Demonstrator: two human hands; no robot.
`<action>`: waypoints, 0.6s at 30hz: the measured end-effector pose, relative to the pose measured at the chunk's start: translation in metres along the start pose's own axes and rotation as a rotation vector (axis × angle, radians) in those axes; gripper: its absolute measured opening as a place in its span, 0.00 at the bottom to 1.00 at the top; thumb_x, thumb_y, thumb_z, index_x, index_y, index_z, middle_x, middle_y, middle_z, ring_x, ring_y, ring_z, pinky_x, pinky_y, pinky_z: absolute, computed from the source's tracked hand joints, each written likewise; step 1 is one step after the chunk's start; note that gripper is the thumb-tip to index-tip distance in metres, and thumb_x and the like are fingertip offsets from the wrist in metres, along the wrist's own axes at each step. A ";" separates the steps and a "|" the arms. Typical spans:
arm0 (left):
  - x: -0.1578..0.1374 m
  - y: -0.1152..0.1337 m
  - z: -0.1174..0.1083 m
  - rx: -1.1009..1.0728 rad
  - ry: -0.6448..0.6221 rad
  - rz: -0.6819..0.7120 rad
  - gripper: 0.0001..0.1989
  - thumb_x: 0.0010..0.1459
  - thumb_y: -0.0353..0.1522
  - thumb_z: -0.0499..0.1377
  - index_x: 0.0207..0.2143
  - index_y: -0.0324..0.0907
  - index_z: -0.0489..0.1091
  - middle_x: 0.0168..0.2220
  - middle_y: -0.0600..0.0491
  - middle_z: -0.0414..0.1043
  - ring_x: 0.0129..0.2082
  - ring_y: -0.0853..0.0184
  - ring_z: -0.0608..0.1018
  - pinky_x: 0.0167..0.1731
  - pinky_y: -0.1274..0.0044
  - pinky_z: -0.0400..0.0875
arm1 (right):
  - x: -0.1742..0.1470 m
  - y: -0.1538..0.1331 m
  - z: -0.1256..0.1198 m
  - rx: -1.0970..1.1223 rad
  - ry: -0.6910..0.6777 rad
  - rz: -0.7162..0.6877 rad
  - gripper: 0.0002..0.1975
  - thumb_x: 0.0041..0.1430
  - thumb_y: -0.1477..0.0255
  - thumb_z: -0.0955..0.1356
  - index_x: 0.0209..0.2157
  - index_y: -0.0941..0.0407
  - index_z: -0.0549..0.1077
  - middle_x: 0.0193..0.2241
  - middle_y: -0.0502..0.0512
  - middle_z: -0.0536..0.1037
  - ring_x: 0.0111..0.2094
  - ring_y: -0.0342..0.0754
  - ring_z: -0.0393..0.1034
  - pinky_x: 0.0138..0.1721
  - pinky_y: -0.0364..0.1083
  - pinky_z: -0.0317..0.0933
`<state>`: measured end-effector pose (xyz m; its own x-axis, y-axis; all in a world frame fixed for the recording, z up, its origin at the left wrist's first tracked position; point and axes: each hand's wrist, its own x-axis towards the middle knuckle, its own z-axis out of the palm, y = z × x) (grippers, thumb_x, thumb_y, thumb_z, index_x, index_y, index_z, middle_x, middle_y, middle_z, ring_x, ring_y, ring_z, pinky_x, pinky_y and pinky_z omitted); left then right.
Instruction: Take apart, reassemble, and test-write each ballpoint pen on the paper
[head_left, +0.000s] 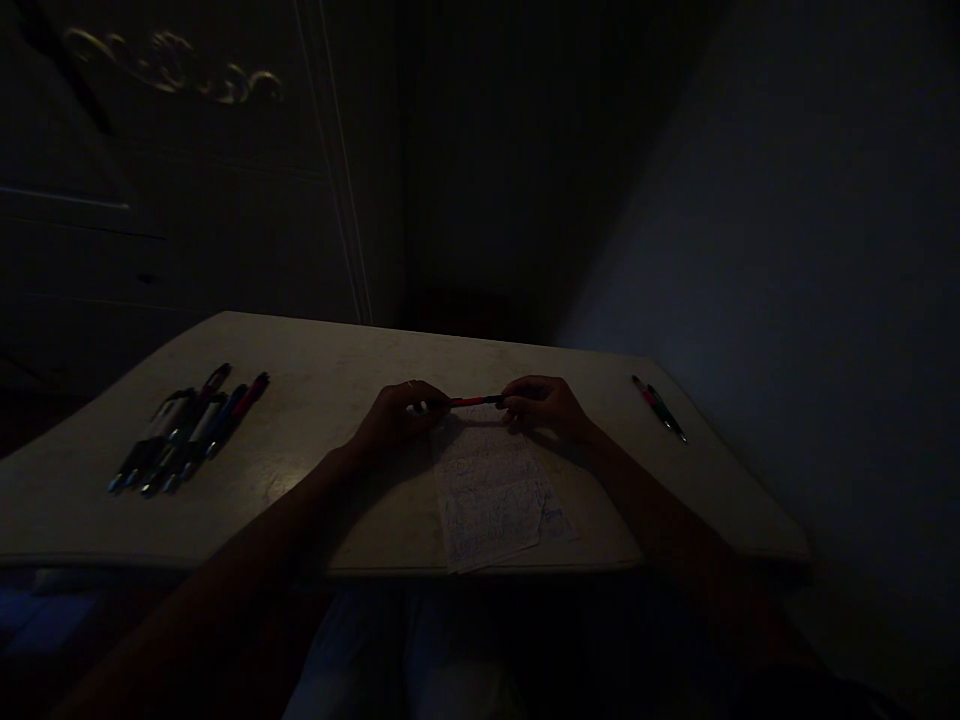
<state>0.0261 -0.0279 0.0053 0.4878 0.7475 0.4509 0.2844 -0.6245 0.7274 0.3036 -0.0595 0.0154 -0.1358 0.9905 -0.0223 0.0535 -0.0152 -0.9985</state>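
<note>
A red and black pen (474, 401) lies level between my two hands, just above the top of a paper sheet (487, 490) covered in handwriting. My left hand (401, 412) pinches the pen's left end between thumb and fingers. At the other end, the fingers of my right hand (546, 406) are closed on the pen too. Part of each pen end is hidden by the fingers. The paper lies on the table in front of me, with a second sheet edge showing at its lower right.
On the pale table (337, 350), a pile of several pens (184, 430) lies to the left. A red pen and a green pen (660, 410) lie together near the right edge. A wall (787, 250) rises on the right; a dark cabinet (225, 220) stands behind at left. Light is dim.
</note>
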 end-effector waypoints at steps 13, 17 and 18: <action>0.002 -0.011 0.008 0.077 0.136 0.207 0.24 0.58 0.30 0.65 0.57 0.45 0.67 0.44 0.48 0.76 0.42 0.62 0.78 0.40 0.70 0.74 | 0.004 0.005 0.014 0.124 0.090 -0.046 0.17 0.45 0.62 0.79 0.33 0.58 0.77 0.27 0.55 0.81 0.24 0.45 0.75 0.21 0.42 0.68; 0.003 -0.008 0.006 0.092 0.199 0.073 0.34 0.52 0.41 0.70 0.60 0.45 0.65 0.52 0.45 0.73 0.48 0.56 0.77 0.41 0.68 0.74 | 0.007 0.007 0.009 0.111 0.109 -0.128 0.15 0.46 0.64 0.78 0.33 0.58 0.78 0.27 0.54 0.82 0.26 0.46 0.77 0.24 0.42 0.67; 0.003 -0.006 0.006 0.080 0.202 0.009 0.31 0.54 0.43 0.69 0.57 0.44 0.67 0.49 0.45 0.75 0.45 0.57 0.78 0.40 0.68 0.74 | 0.007 0.007 0.008 0.108 0.107 -0.134 0.15 0.46 0.64 0.78 0.33 0.58 0.78 0.27 0.55 0.82 0.26 0.46 0.77 0.25 0.42 0.67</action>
<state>0.0311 -0.0228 -0.0008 0.3172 0.7672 0.5575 0.3494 -0.6410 0.6834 0.2947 -0.0537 0.0075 -0.0281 0.9935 0.1106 -0.0651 0.1086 -0.9920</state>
